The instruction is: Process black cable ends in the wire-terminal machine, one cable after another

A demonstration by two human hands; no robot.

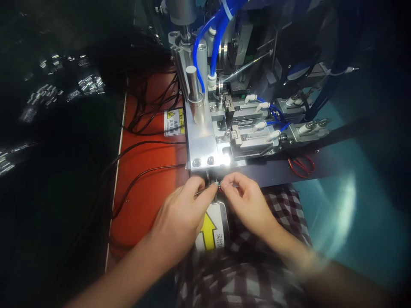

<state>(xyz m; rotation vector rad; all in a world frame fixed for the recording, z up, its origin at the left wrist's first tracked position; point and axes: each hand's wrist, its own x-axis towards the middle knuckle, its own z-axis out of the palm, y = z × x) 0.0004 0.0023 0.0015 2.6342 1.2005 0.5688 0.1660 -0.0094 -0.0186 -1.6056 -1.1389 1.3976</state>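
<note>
In the head view, my left hand (183, 209) is closed, thumb and fingers pinched together at the front edge of the machine. Close beside it, my right hand (247, 201) pinches from the other side, its fingertips almost touching my left thumb. Between the two sets of fingertips shows a small bunch of thin coloured wires (219, 186), with bits of red, green and white. The fingers cover most of it, so its full shape is hidden. Just beyond the hands lies a bright metal plate (205, 149) with bolts.
Pneumatic slides (253, 143) with white fittings and blue tubes (216, 51) stand behind the plate. Black cables (144, 171) cross the orange surface (144, 214) at left. A yellow arrow label (208, 231) lies below the hands. A red wire loop (302, 167) rests at right.
</note>
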